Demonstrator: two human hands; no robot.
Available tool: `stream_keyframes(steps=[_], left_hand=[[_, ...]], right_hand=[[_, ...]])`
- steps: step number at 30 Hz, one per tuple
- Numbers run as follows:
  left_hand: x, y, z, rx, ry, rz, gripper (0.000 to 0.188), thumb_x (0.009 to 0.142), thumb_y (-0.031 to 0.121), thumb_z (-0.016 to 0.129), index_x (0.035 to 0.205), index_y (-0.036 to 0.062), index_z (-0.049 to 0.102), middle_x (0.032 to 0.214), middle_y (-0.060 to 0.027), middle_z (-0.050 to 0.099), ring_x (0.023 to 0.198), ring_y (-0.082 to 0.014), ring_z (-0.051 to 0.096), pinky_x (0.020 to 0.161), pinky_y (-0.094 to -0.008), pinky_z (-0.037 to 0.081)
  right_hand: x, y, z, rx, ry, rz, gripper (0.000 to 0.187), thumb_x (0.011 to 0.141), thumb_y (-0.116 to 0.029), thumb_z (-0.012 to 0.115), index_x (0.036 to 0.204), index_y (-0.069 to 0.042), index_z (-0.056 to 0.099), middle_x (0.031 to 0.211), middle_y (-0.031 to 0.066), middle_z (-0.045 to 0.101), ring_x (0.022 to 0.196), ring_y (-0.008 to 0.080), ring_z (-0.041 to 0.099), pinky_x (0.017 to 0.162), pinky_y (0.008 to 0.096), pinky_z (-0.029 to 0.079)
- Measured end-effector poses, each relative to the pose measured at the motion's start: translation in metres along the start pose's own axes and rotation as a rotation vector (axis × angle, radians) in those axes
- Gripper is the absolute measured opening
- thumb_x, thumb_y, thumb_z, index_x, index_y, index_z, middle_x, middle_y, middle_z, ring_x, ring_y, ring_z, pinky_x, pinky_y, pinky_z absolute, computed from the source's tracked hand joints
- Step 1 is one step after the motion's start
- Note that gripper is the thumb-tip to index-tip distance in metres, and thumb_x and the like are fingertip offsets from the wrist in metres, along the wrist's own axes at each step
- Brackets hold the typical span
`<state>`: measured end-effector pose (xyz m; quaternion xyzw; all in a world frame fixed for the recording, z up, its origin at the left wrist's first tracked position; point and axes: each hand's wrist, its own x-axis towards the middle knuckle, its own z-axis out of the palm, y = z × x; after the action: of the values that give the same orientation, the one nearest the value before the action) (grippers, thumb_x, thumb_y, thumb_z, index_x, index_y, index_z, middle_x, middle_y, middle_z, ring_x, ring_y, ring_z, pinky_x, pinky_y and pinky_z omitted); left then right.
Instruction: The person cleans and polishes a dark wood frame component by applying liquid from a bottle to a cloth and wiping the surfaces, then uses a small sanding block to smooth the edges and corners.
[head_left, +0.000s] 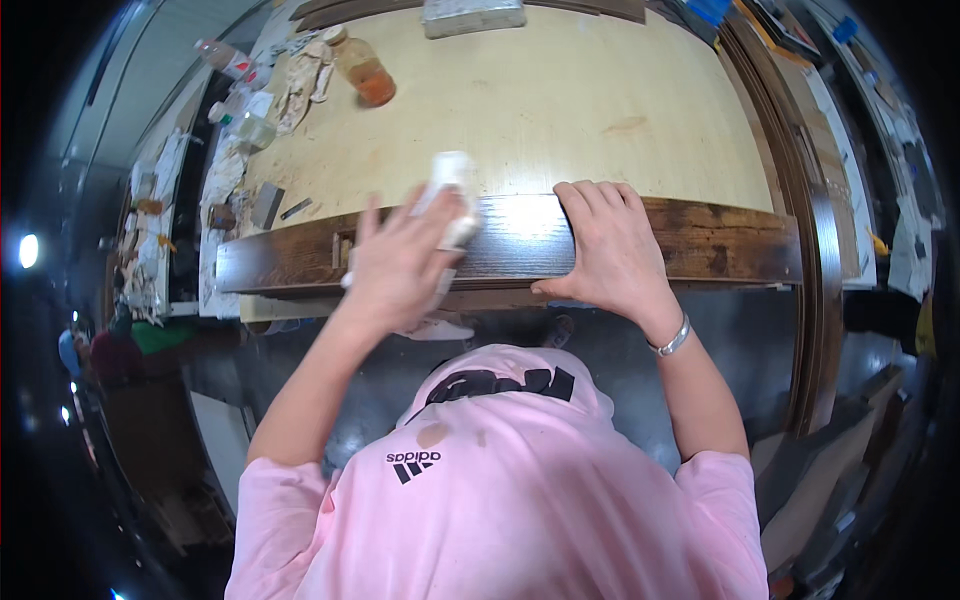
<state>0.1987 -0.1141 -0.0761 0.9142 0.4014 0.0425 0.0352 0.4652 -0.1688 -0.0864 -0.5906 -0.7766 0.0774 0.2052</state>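
Note:
A long dark-brown wooden board [720, 240] lies crosswise along the near edge of the table, with a glossy sheen at its middle. Over its left half, my left hand [405, 255] presses a crumpled white cloth [458, 215]; both are blurred by motion. A small rectangular recess [345, 248] shows in the board just left of that hand. My right hand [612, 245] grips the board right of centre, its fingers over the far edge and its thumb at the near edge.
The pale tabletop [540, 110] holds a jar of orange-brown liquid [365, 70], a stained rag [302, 88], plastic bottles [245, 128] and a grey block [267, 205]. A metal box [472, 16] stands at the far edge. Long brown boards [815, 200] run along the right side.

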Motion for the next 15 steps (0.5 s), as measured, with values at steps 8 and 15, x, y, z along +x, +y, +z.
stream_keyframes(steps=[8, 15], left_hand=[[0.027, 0.027, -0.002, -0.071, 0.017, 0.183, 0.056, 0.093, 0.017, 0.062, 0.147, 0.0157, 0.048, 0.154, -0.0031, 0.046, 0.145, -0.0254, 0.038, 0.119, -0.0611, 0.021], [0.000, -0.017, 0.000, -0.008, 0.055, 0.092, 0.054, 0.090, 0.013, 0.065, 0.143, 0.0152, 0.055, 0.152, -0.0016, 0.050, 0.144, -0.0274, 0.040, 0.118, -0.0630, 0.021]], right_hand=[[0.003, -0.004, 0.003, -0.008, 0.049, -0.019, 0.082, 0.055, -0.043, 0.090, 0.118, -0.002, 0.057, 0.109, 0.0126, 0.061, 0.106, 0.0282, 0.057, 0.103, 0.0408, 0.039], [0.001, -0.005, 0.004, -0.042, 0.043, 0.000, 0.086, 0.054, -0.045, 0.089, 0.121, -0.002, 0.057, 0.109, 0.0115, 0.061, 0.107, 0.0282, 0.057, 0.103, 0.0403, 0.039]])
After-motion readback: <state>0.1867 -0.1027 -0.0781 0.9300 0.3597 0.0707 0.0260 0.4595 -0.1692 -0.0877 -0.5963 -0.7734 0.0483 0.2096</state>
